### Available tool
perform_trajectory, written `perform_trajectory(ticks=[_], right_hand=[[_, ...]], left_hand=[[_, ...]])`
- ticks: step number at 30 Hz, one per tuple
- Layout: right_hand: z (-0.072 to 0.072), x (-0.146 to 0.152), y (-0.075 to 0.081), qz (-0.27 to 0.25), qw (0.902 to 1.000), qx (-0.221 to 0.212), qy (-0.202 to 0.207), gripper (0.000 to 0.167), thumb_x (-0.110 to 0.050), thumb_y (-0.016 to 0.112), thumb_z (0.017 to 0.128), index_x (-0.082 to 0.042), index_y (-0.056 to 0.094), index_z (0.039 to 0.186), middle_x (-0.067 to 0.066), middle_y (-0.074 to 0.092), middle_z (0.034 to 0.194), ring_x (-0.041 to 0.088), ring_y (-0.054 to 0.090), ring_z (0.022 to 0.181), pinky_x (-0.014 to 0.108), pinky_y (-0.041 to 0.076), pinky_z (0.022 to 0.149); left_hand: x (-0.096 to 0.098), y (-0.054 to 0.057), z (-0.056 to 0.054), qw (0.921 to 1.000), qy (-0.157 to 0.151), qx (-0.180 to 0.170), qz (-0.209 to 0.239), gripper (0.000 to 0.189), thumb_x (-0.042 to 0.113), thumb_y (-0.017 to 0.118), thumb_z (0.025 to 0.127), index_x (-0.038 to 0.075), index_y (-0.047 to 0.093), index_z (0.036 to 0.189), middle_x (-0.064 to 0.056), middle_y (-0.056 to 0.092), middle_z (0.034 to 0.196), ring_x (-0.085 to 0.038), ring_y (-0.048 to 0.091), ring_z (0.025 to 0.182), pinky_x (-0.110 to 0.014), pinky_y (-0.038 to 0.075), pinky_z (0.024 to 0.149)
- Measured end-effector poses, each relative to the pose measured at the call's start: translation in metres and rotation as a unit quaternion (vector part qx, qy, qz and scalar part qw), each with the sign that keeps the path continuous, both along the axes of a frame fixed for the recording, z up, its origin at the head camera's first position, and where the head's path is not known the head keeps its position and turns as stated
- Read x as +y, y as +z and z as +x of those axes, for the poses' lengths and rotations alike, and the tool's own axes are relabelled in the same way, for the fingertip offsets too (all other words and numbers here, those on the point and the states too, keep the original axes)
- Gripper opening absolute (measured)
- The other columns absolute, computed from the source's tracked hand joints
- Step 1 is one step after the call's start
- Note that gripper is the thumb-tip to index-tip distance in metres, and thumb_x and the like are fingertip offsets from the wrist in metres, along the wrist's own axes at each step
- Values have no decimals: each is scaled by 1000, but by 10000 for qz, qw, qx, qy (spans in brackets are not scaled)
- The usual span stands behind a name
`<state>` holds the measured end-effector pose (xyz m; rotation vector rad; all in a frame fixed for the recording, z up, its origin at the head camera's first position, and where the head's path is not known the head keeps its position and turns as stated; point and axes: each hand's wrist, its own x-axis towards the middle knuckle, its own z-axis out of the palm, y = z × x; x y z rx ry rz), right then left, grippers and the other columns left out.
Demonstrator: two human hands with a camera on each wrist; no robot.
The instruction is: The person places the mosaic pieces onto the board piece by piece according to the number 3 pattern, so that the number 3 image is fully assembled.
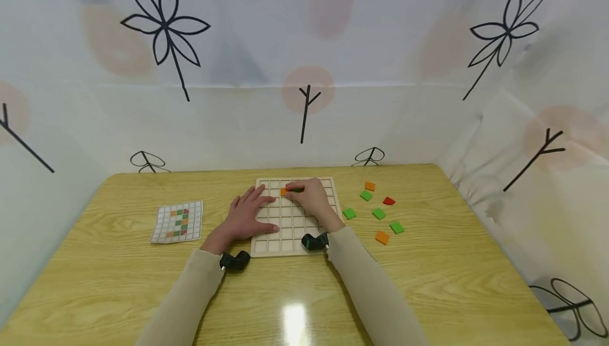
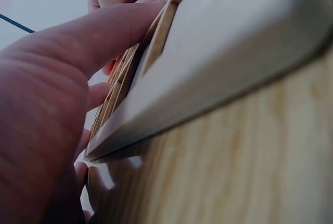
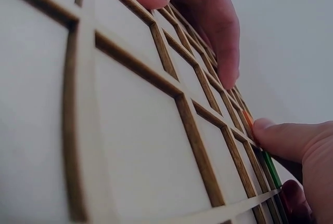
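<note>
Left hand on gridded wooden board, fingers apart, right hand over far rows, grip cannot be determined, orange tile beside its fingertips, green tile partly beneath

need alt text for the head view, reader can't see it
A person's right hand works beside an orange tile on a pale gridded board, the left hand spread over its left side. On the wooden table, a patterned grid card lies left, seven loose coloured pieces right.

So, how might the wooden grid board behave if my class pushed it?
The board is probably stiff, given its straight edges. Lying flat on the table, it would likelier slide than tip. Its raised ridges might give some grip.
</note>
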<state>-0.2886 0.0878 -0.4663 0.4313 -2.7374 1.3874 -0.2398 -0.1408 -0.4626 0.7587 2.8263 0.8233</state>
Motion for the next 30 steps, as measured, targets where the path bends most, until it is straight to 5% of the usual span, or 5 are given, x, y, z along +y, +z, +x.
perform_trajectory(ticks=[8,16,22,30], right_hand=[[0,-1,3,-442,9984,-360,-63,21,-21,73,94,-16,78,114,-1,71,119,20,63,112,38,49,96],[-1,5,7,-899,9936,-622,-291,23,-26,66,98,-16,77,115,2,71,102,15,50,63,29,40,56],[0,13,12,-1157,9910,-600,-302,23,-19,63,99,-11,76,117,4,71,111,16,65,90,29,51,72],[0,23,19,-1013,9939,-301,-328,22,-16,62,100,-8,75,116,7,70,112,19,62,97,29,50,72]], left_hand=[[-3,3,0,10000,23,23,18,74,52,74,85,16,51,146,-13,15,165,-36,5,151,-66,5,113],[-3,5,2,10000,21,-6,80,75,52,74,85,16,51,146,-14,15,165,-37,5,151,-67,4,113],[-1,6,4,9999,-11,-41,134,75,52,75,84,15,51,146,-14,16,165,-37,5,151,-67,4,113],[0,2,-1,10000,-35,-59,57,76,53,74,85,17,50,147,-12,15,165,-35,5,151,-65,4,113]])
